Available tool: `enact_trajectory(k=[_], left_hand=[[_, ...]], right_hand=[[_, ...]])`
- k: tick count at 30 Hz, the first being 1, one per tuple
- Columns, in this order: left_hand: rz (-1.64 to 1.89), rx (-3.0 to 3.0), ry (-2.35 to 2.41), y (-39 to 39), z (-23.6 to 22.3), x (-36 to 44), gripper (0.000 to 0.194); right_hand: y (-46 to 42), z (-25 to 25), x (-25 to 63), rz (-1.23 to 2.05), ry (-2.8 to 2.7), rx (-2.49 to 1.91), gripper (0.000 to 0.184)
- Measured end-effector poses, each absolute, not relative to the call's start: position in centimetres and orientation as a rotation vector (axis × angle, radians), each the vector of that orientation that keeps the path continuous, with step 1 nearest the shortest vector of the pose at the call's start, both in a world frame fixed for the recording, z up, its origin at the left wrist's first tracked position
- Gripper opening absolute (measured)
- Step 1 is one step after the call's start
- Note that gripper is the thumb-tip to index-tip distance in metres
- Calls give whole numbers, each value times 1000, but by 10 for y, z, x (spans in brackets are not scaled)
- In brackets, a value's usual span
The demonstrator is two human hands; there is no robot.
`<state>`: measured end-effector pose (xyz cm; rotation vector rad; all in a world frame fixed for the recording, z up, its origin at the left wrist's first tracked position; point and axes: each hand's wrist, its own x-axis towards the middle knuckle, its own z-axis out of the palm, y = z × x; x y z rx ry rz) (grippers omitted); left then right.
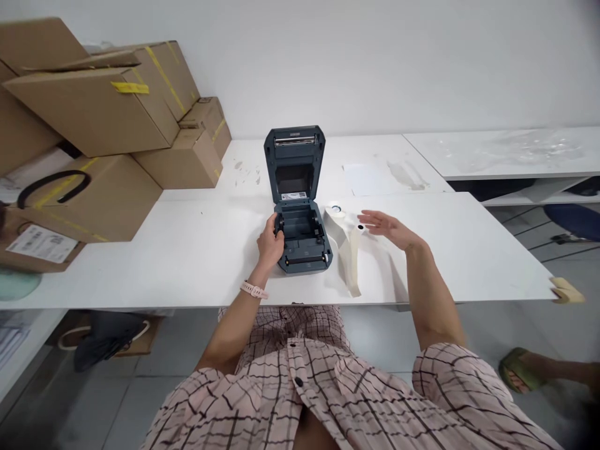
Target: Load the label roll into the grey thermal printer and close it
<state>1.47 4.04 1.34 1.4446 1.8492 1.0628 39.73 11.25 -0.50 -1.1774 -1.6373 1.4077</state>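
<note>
Checked shirt [323, 394] foremost; left grip [270, 241] clamped on printer [300, 234]; right grip [391, 230] apart, nearer strip [347, 259] lying leftward, lengthwise towards shirt.

The left hand [270, 242] hides part of the label printer [300, 220].

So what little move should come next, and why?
Probably the right hand should grasp the nearby black-centred paper roll: it is open close by, while the left hand touches the label printer, whose lid is up with no roll visible inside.
</note>
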Motion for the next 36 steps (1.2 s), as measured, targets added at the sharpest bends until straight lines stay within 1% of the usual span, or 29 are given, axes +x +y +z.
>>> enact_trajectory(k=[2,6,8,10,12,14,18,20,22,24,27,31,36], left_hand=[[1062,1465,1840,41,13,15,63],[1063,1470,1837,41,15,16,66],[1041,1458,1854,40,17,16,66],[1035,1447,1852,40,18,17,66],[1047,1443,1844,39,18,18,66],[1058,1445,1839,38,18,19,65],[1095,1442,1824,37,17,21,64],[1102,1435,1819,37,17,21,63],[1085,1429,1829,37,17,20,64],[1063,1428,1845,37,18,20,65],[1050,1435,1848,37,20,21,66],[1039,1434,1855,36,21,22,66],[1030,1432,1855,35,21,23,65]], right_hand=[[127,5,394,1355,-1669,-1167,67],[167,19,357,1362,-1943,-1236,81],[181,22,335,1394,-2057,-1258,81],[187,21,320,1365,-2111,-1270,76],[187,21,314,1300,-2097,-1309,70],[183,22,316,1286,-2001,-1318,69],[172,43,316,1318,-1723,-1082,81],[164,64,303,1295,-1751,-942,84],[155,88,281,1254,-1959,-872,83],[146,110,252,1161,-2305,-886,79],[136,126,209,892,-2804,-1067,74],[138,121,175,649,-3048,-1294,76],[151,96,161,583,-3105,-1371,80]])
